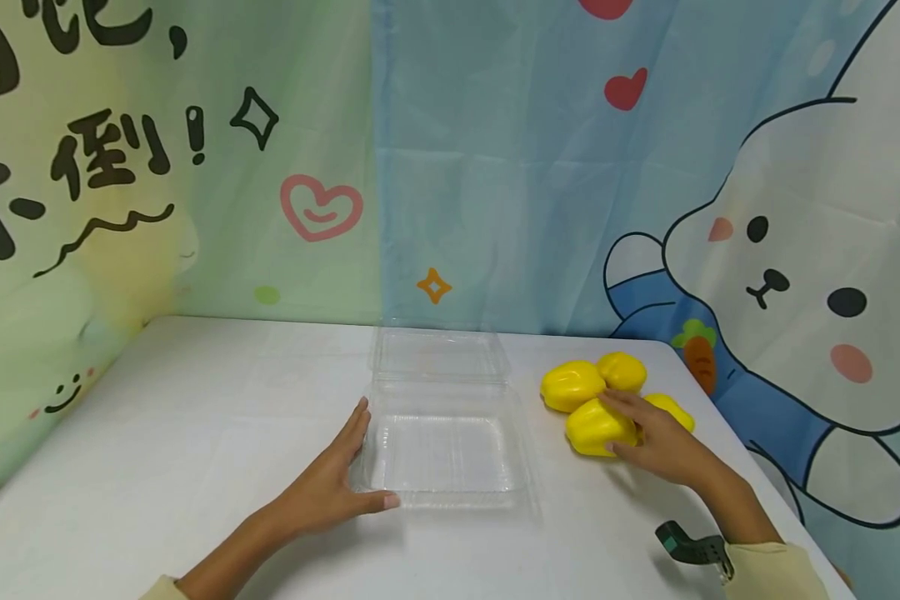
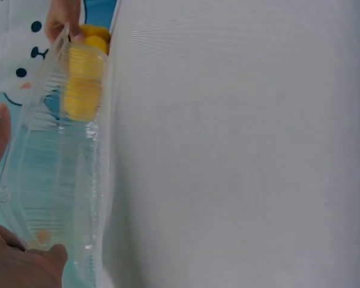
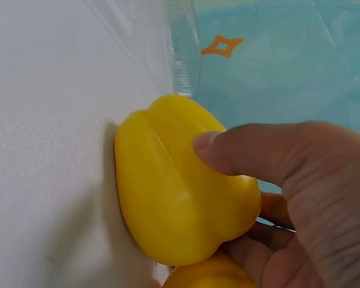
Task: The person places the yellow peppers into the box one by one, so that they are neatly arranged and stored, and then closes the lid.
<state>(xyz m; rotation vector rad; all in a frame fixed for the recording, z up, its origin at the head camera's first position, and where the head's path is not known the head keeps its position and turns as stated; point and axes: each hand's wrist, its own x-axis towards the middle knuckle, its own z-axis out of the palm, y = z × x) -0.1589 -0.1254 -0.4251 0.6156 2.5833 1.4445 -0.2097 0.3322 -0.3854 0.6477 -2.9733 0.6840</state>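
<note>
A clear plastic clamshell box (image 1: 442, 500) stands on the table with its lid (image 1: 441, 354) folded back. My left hand (image 1: 322, 496) rests against the box's left side, fingers extended along it and the thumb at the near left corner. To the right of the box, my right hand (image 1: 663, 446) holds the nearest yellow bell pepper (image 1: 596, 429) between thumb and fingers. In the right wrist view the thumb lies on top of that pepper (image 3: 168, 186), close to the white tabletop. Three more yellow bell peppers (image 1: 572, 385) cluster behind and beside it, one partly hidden by the right hand.
The white table (image 1: 195, 417) ends on the right just past the peppers. A printed curtain (image 1: 495, 167) hangs behind it and along the right side. A dark camera mount (image 1: 693, 546) juts out from the right wrist over the tabletop.
</note>
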